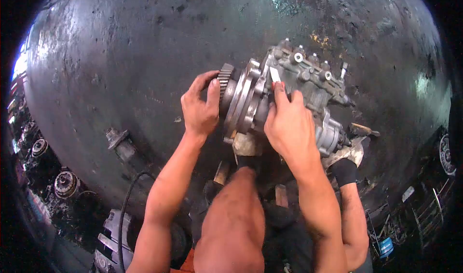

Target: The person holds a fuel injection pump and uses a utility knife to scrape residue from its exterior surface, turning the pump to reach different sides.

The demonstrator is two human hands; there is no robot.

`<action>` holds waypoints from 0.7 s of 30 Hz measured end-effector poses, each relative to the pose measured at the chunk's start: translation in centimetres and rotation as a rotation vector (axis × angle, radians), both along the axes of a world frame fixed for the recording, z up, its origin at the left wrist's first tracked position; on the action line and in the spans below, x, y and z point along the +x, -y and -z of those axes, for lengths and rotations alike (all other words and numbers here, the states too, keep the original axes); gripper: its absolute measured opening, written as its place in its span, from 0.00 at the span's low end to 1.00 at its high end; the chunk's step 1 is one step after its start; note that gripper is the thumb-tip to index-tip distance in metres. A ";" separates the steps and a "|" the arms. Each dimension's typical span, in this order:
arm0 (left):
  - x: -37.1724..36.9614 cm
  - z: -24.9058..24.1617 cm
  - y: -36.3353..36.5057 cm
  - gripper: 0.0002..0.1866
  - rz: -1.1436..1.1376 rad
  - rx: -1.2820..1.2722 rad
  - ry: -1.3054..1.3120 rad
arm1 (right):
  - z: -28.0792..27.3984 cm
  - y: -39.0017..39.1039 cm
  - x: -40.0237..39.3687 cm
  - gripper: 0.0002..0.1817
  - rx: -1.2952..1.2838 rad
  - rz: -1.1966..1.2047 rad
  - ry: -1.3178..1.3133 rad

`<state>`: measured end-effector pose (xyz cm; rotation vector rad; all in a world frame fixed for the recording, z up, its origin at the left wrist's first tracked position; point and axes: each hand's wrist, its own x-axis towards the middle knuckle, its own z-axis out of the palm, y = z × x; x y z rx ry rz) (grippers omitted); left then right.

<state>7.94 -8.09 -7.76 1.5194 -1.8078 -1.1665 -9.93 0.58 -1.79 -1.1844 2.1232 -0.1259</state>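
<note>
A metal fuel injection pump [308, 87] lies on the dark floor, with a round flange [243, 99] and a toothed gear [224, 82] at its left end. My left hand [202, 104] is curled round the gear, thumb on the near side and fingers on the far side. Between the closed fingers of my right hand [292, 121] is a small flat blade [274, 74], pale, with a bit of red at the fingertips. Its tip points up at the pump housing beside the flange. My right hand covers part of the housing, and the blade's handle is hidden.
My shoes [247, 144] are close under the pump. A wooden-handled tool [364, 129] lies at its right. A flanged metal part [123, 145] stands at left, a black cable [124, 210] and castings [113, 244] lower left. Round parts [66, 184] line the left edge.
</note>
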 end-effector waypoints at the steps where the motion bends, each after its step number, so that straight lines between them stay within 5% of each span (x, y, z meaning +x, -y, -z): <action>1: 0.0 0.0 0.0 0.13 0.001 0.000 0.001 | 0.0 -0.3 0.3 0.24 -0.017 -0.008 -0.017; 21: 0.3 1.4 -0.4 0.16 -0.103 -0.021 -0.031 | 0.7 -1.5 -3.3 0.23 -0.078 -0.034 0.000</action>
